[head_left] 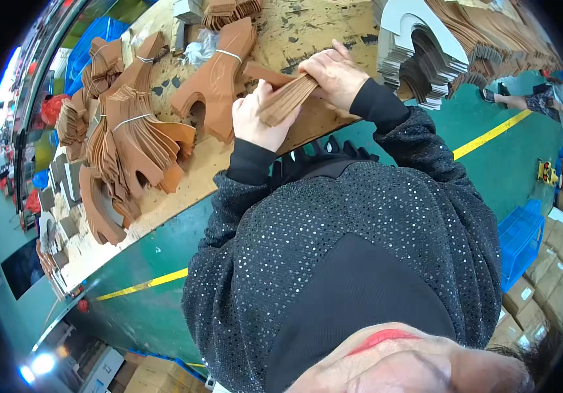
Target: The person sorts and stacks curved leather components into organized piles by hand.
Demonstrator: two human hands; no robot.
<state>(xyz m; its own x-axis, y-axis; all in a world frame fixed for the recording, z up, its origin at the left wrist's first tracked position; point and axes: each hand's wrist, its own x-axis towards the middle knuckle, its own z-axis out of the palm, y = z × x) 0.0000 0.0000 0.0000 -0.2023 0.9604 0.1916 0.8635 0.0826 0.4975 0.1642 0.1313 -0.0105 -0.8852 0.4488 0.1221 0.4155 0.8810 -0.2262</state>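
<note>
Clamped in both hands, head view: left hand [255,121] and right hand [335,77] are closing on one stack of brown strips [289,99], which is sitting just over the near edge of the worktable [324,25]. Status, by judgement: pale-banded bundles [219,84] are lying at the left as seemingly finished lots, while the held stack, showing no visible band, and the brown rows [491,40] at far right are apparently awaiting completion. Orientation: the stack's long axis is running diagonally, its layered end pointing lower left, its other end disappearing beneath the right hand's fingers.
</note>
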